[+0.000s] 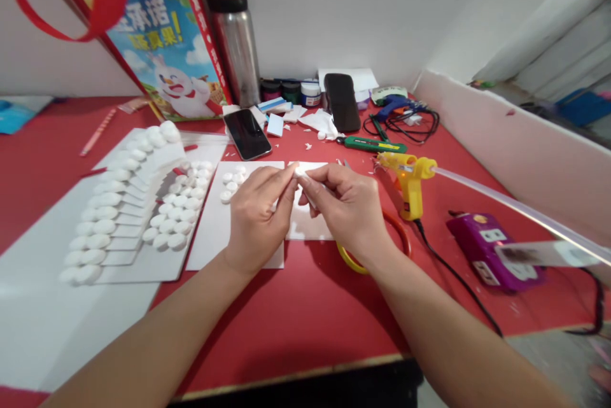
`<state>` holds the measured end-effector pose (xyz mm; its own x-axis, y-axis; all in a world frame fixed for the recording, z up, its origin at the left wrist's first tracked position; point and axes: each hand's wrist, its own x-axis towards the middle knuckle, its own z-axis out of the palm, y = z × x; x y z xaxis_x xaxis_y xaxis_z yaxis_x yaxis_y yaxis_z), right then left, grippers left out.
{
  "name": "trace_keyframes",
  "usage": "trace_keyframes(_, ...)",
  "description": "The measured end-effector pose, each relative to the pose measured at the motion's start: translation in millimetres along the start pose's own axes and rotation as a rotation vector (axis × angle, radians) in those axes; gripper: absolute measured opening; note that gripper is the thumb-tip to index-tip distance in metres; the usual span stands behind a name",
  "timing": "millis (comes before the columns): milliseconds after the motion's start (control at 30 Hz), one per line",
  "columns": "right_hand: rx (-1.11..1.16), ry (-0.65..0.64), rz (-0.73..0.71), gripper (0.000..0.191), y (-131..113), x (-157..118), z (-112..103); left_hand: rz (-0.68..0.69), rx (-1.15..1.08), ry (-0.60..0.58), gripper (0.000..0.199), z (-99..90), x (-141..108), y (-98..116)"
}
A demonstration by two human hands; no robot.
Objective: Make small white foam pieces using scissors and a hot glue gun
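Note:
My left hand (pixel 258 214) and my right hand (pixel 353 207) meet over the middle of the table, fingertips pinched together on a small white disc (pixel 299 172). Much of the disc is hidden by the fingers. Beneath the left hand lies a white card (pixel 210 249) with several similar white discs (pixel 232 185) on it. Another white card (pixel 310 230) is partly covered by the right hand. Scissors with yellow and red handles (pixel 352 260) lie under my right wrist. To the left, a stepped white model (pixel 128 223) carries rows of white discs.
A yellow glue gun (pixel 408 182) with a long glue stick stands on the right, near a purple box (pixel 491 249). Behind are a phone (pixel 248 133), another phone (pixel 342 102), a green utility knife (pixel 372 144), a steel flask (pixel 233 39) and a gift bag (pixel 167 45).

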<state>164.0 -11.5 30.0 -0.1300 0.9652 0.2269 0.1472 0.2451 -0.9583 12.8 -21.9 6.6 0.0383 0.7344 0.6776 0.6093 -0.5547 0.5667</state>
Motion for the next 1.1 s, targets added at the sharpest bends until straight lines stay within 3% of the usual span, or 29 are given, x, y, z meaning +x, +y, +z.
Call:
trace_keyframes(133, -0.056, 0.016, -0.05, 0.02, 1.2, 1.1, -3.8, 0.054, -0.01, 0.003, 0.03, 1.1, -2.2, -0.7)
trace_keyframes(300, -0.143, -0.087, -0.128, 0.017, 0.5, 4.7, -12.6, -0.244, -0.357, -0.113, 0.017, -9.7, 8.3, -3.9)
trace_keyframes(367, -0.154, -0.121, -0.151, 0.018, 0.3, 5.9, -14.5, -0.292, -0.447, -0.212, 0.016, -14.2, 13.5, -8.0)
trace_keyframes(500, -0.142, -0.146, -0.162, 0.019, 0.7, 6.7, -14.9, -0.163, -0.428, -0.283, 0.02, -16.6, 15.9, -15.8)
trace_keyframes(667, -0.157, -0.117, -0.175, 0.022, 4.9, 4.0, -11.9, 0.036, -0.245, -0.207, 0.023, -11.0, 9.1, -14.4)
trace_keyframes(800, -0.207, -0.051, -0.165, 0.023, 6.6, 0.9, -6.6, 0.111, -0.052, -0.114, 0.023, -6.5, 6.4, -7.0)
trace_keyframes(900, -0.006, -0.085, -0.008, 0.028, 3.4, 3.8, -5.8, 0.061, -0.054, -0.106, 0.021, -6.2, 7.7, -4.8)
trace_keyframes(1100, 0.632, -0.365, 0.615, 0.05, 0.9, 20.2, -20.4, -0.007, -0.164, -0.148, 0.016, -10.9, 11.1, -10.6)
